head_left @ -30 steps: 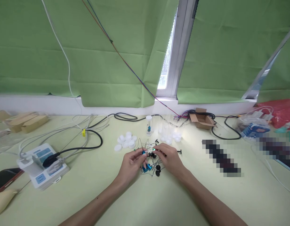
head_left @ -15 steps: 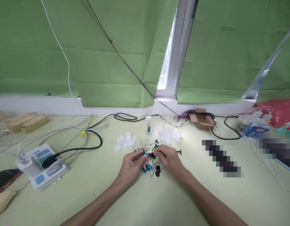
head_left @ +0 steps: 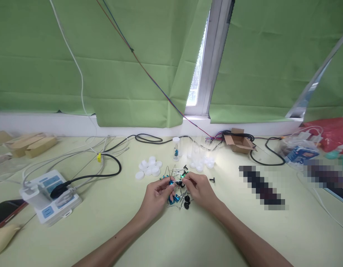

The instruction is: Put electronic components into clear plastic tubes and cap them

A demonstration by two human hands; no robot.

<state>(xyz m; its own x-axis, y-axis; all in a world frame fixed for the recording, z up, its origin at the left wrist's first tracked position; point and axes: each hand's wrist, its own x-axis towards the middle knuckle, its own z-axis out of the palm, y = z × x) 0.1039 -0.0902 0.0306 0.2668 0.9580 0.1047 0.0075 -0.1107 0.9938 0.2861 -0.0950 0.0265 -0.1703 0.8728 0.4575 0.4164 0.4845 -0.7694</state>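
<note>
Tabletop point(head_left: 185, 241) roomy nearside; left grip point(head_left: 158, 193) pinches blue part point(head_left: 171, 183).

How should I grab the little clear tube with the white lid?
Maybe pinch the clear tube around its middle, below the white lid, coming from the left. It stands upright and slim, and more clear tubes stand to its right.
</note>
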